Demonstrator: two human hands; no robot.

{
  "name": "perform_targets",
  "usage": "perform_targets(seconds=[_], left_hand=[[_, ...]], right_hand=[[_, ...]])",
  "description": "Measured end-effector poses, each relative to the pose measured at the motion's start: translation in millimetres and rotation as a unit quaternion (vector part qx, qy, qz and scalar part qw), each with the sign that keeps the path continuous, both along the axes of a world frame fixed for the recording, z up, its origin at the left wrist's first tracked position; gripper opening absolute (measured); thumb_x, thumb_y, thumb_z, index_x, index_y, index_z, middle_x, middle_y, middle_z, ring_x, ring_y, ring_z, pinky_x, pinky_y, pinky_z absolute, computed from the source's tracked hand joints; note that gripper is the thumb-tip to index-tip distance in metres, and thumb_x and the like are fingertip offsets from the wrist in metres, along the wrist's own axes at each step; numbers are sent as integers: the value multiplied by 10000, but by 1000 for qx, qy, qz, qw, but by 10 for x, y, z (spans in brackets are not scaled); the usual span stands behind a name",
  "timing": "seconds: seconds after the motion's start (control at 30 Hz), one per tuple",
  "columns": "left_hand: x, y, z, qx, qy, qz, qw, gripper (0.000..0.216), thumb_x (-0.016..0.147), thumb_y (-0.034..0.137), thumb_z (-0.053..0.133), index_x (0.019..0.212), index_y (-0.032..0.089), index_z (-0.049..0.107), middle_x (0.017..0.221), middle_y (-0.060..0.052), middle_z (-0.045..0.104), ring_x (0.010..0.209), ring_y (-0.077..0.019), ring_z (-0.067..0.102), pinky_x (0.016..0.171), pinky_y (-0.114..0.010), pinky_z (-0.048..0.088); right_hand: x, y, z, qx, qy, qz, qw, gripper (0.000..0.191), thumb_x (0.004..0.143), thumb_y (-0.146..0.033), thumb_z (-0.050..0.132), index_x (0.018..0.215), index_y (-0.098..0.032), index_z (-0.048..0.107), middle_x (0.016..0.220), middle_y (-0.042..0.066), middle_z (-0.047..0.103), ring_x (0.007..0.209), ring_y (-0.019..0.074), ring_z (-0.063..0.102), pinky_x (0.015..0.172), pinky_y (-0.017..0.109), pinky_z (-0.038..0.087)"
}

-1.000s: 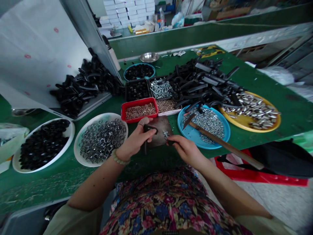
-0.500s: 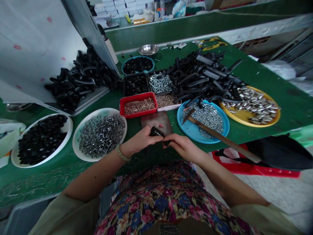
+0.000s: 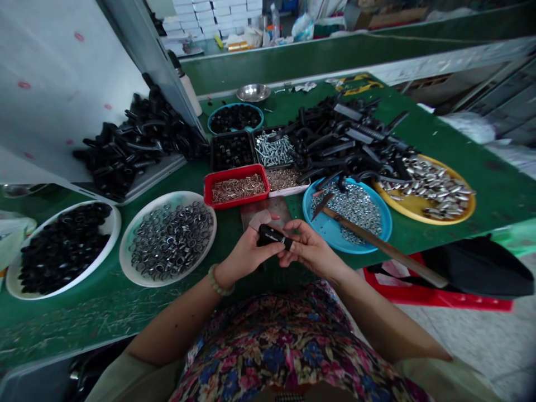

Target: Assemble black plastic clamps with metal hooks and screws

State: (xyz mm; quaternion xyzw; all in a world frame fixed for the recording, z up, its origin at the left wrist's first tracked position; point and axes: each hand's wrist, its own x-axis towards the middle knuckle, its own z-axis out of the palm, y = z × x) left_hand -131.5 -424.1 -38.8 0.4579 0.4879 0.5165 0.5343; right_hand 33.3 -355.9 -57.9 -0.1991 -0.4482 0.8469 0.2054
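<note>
My left hand [image 3: 247, 251] and my right hand [image 3: 309, 250] meet over the table's front edge. Both pinch one small black part [image 3: 271, 235] between their fingertips, the left hand from the left, the right hand from the right end. A bandage wraps my left thumb. Just behind the hands lies a dark metal block [image 3: 268, 211] on the green table [image 3: 439, 139]. A hammer [image 3: 368, 237] with a wooden handle rests on the blue plate [image 3: 324, 223] of small silver washers, right of my right hand.
White plates hold metal rings [image 3: 171, 237] and black pieces [image 3: 62, 245] at left. A red tray [image 3: 237, 188] of pins, trays of screws [image 3: 274, 149], a heap of black handles [image 3: 343, 139] and a yellow plate [image 3: 427, 187] of metal parts lie behind. A red bin [image 3: 435, 298] stands at right.
The hands lifted the black part off the metal block and drew it toward me. My right hand, earlier at a small metal piece on the block, now grips the part's right end.
</note>
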Motion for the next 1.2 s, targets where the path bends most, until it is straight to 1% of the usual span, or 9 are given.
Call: perform_targets(seconds=[0.17,0.3,0.37,0.47,0.57,0.77,0.9,1.13,1.2], left_hand=[[-163,-22,-39,9,94,-18,995,897,748,329,754,1438,200,196,1086,-71,581,985,-229,598,914,-401,486],[-429,18,-66,13,247,14,969,661,933,337,470,1494,170,162,1256,-132,535,1199,-253,515,1067,-424,382],[-512,99,-102,37,369,-1,929,551,949,275,381,1476,165,261,1341,-146,495,1290,-258,443,1123,-424,308],[-500,248,-242,86,531,-76,839,580,867,248,501,1429,179,378,1354,-143,509,1297,-295,428,1155,-476,234],[-423,312,-437,131,605,-97,779,627,811,260,593,1400,140,411,1368,-159,522,1308,-299,421,1187,-517,115],[-387,146,-550,155,596,-35,787,442,846,242,579,1284,235,524,1402,-105,517,1301,-269,431,1175,-577,-21],[-356,108,-569,101,576,13,811,484,819,285,612,1295,267,524,1330,-84,558,1247,-276,459,1160,-563,66],[-288,174,-671,38,534,66,842,669,726,308,657,1342,176,433,1240,-131,581,1193,-288,488,1047,-444,286],[-284,182,-662,27,533,64,843,670,723,316,656,1337,178,428,1229,-129,583,1196,-296,486,1042,-446,282]], right_hand=[[-106,-42,41,60,-102,-7,993,405,819,-492,663,910,-234,364,691,-44,648,589,149,686,558,274,548],[-379,439,213,320,-188,27,928,256,898,-446,540,858,-199,484,725,2,639,637,145,638,579,278,502],[-696,810,293,532,-241,-13,812,156,898,-329,549,861,-180,570,832,45,662,794,174,632,715,312,492],[-1293,1256,289,746,-319,102,575,128,871,-208,557,905,-149,665,1033,125,678,1027,255,588,872,376,432],[-1731,1434,164,788,-354,194,465,144,837,-158,568,860,-125,706,1018,157,701,1037,296,578,882,406,399],[-1802,1457,40,793,-353,202,454,211,876,-181,515,949,-115,702,1047,171,701,1059,301,561,887,410,371],[-1717,1480,80,791,-337,155,487,275,924,-185,443,1081,-124,660,1053,152,697,1072,298,560,898,421,382],[-1026,1272,-5,645,-234,39,726,255,894,-130,513,1090,-154,674,1098,88,698,1004,177,626,908,320,459],[-747,1162,-94,601,-237,46,762,210,880,-148,547,1013,-168,707,1010,72,712,946,173,642,869,325,483]])
